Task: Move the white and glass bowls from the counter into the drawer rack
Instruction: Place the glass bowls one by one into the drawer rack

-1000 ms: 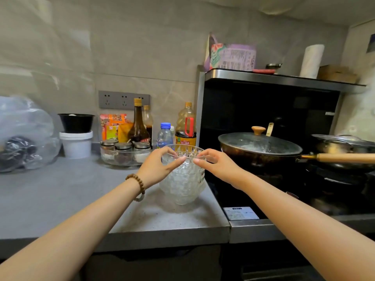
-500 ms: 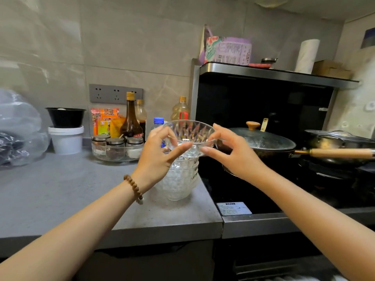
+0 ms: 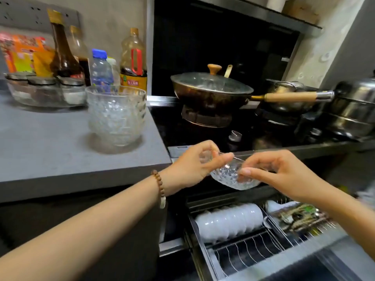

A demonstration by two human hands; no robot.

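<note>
From the head camera, both hands hold one small glass bowl (image 3: 233, 176) in the air, in front of the stove and above the open drawer rack (image 3: 253, 253). The left hand (image 3: 192, 165) pinches the rim on one side. The right hand (image 3: 284, 175) pinches the rim on the other side. Each grip is narrow and closed on the bowl.

A stack of glass bowls (image 3: 115, 116) stands on the grey worktop (image 3: 50, 155), near its right edge. A row of white bowls (image 3: 227, 222) lies on its side in the back of the rack.

Behind the stack stands an oil bottle (image 3: 134, 61) with a yellow label. The writing on it is too blurry to read. A lidded pan (image 3: 211, 94) sits on the stove.
</note>
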